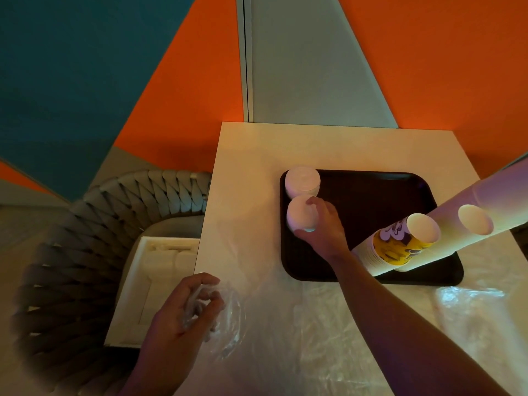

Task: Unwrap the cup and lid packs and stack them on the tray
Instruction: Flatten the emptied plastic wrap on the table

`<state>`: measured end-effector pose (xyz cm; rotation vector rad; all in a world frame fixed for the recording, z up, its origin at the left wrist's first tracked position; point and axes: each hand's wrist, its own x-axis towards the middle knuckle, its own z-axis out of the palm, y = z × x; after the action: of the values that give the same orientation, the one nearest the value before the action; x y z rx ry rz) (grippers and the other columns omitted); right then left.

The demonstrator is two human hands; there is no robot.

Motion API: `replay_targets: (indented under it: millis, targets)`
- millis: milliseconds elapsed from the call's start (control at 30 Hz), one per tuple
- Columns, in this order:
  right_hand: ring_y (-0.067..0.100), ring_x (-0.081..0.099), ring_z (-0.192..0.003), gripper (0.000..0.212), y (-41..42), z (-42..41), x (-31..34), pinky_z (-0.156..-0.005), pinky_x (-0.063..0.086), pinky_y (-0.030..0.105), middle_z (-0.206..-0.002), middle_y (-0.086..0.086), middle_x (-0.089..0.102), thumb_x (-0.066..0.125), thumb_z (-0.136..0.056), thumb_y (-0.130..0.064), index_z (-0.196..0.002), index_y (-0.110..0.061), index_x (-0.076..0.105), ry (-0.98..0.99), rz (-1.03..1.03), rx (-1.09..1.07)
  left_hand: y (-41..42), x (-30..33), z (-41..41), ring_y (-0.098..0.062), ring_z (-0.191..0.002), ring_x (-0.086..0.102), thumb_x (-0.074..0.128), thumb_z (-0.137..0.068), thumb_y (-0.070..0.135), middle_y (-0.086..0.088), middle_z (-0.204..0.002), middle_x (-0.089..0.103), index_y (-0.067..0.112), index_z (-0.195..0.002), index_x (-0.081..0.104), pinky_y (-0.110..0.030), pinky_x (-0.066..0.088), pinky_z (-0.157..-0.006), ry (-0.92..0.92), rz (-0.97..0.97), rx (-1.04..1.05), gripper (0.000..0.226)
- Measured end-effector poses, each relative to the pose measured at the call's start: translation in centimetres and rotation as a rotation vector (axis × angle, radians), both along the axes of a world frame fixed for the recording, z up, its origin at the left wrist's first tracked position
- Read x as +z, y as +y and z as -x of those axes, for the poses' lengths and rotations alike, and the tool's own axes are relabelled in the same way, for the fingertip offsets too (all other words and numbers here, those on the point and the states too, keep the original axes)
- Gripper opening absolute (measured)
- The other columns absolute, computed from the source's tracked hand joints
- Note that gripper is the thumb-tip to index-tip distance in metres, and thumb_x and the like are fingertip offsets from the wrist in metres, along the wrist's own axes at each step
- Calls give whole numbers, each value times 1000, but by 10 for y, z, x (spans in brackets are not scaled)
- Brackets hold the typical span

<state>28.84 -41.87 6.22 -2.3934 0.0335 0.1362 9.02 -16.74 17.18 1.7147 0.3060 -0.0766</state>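
My right hand [321, 227] grips the nearer lid stack [302, 212] at the tray's [371, 195] nine o'clock edge, setting it beside the first stack [303, 181]. My left hand [188, 307] clutches crumpled wrapper [228, 315]. Cup stacks [400, 247] stand at four o'clock. Next, I judge: release gently, discard plastic.

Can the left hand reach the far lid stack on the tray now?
Probably not freely: the left hand grips crumpled plastic wrap at the table's near edge. The far lid stack stands uncovered beyond the near lid stack, which the right hand holds.
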Motion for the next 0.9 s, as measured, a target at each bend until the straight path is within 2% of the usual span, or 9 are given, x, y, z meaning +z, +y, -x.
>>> replay_targets:
  millis: [133,233,367,467,567,633,700,767,900]
  targets:
    - [24,43,-132,80,0,-2,-2,-89,41,29,-148,3,39,89,-74,-26,-139,-26,43,-10,-3,2,-1,2,-2,-29,-69,63,70,-81,30,-7,-94,70,44,-103,63,-29,55,-57,-4,-31,-4,27]
    - [26,44,-132,85,-2,-3,-2,-89,43,31,-148,3,38,91,-71,-27,-140,-27,42,-1,5,19,-3,5,-4,-26,-66,62,68,-77,27,-9,-93,69,45,-104,62,-27,55,-58,-20,-12,3,33]
    - [30,39,-136,99,-2,9,11,-103,46,44,-155,5,29,95,-61,-39,-139,-34,36,-78,33,-48,-5,10,-7,-29,-61,64,65,-81,18,-12,-89,69,47,-102,60,-31,56,-57,-56,64,12,37]
    - [21,46,-127,76,8,36,31,-96,44,36,-143,1,46,88,-73,-39,-135,-27,45,-207,-61,-43,-4,12,-10,-33,-58,62,50,-94,-2,-16,-89,67,40,-95,54,-34,55,-54,-111,108,3,43]
    - [11,66,-94,25,25,71,52,-80,53,31,-107,-6,70,76,-90,-27,-111,-22,64,98,-446,-44,-5,17,-13,-33,-59,62,41,-98,-9,-12,-92,66,26,-78,55,-33,55,-57,-127,153,-29,43]
    - [15,65,-83,9,31,92,56,-76,51,33,-91,-2,72,71,-94,-21,-102,-19,69,258,-695,-67,-9,24,-16,-29,-64,62,33,-95,-22,-8,-92,64,20,-61,54,-31,55,-63,-108,227,-38,58]
    - [22,65,-91,18,33,108,55,-79,51,33,-99,4,73,70,-92,-23,-108,-15,68,396,-883,-127,-13,34,-21,-25,-68,61,29,-84,-29,-12,-94,61,16,-51,50,-32,54,-65,-102,353,-34,60]
    - [25,66,-98,41,33,121,52,-86,51,37,-115,10,71,68,-88,-35,-121,-11,65,559,-1049,-163,-14,40,-24,-24,-70,61,39,-78,-23,-12,-91,60,17,-49,52,-34,53,-67,-113,474,-47,51]
    - [34,57,-128,62,35,142,56,-112,42,49,-140,18,59,56,-97,-52,-144,-13,55,843,-1376,1,-16,46,-26,-21,-72,61,61,-68,-5,-8,-86,60,17,-52,56,-30,54,-64,-151,711,-95,28]
